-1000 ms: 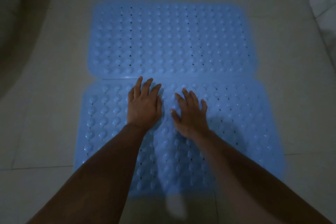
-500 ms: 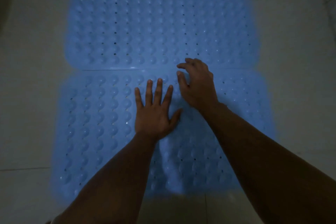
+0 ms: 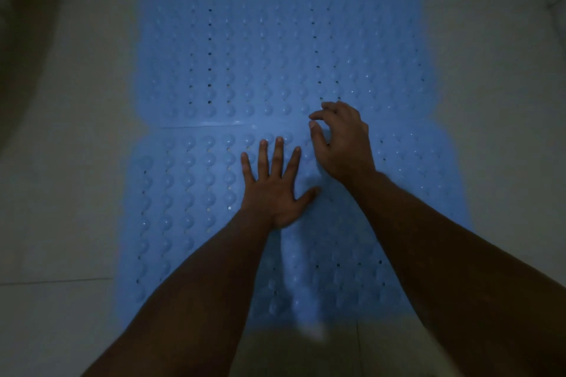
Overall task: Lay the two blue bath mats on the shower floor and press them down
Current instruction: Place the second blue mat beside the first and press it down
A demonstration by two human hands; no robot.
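On the near mat [image 3: 183, 208], your left hand [image 3: 272, 190] lay flat with fingers spread, pressing just short of the seam, as it had half a second before. Your right hand [image 3: 343, 144] had lifted beside it, fingers curled and holding nothing, over the seam where the far mat [image 3: 275, 49] met the near one on the shower floor [image 3: 76, 162], so I judged pressing was shifting there. No brand or writing could be read.

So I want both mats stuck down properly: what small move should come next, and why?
Probably flatten the right hand onto the seam. Both mats, the far mat and the near mat, already lie on the floor edge to edge. The left hand presses flat on the near one, while the right one hovers curled over the join, holding nothing.
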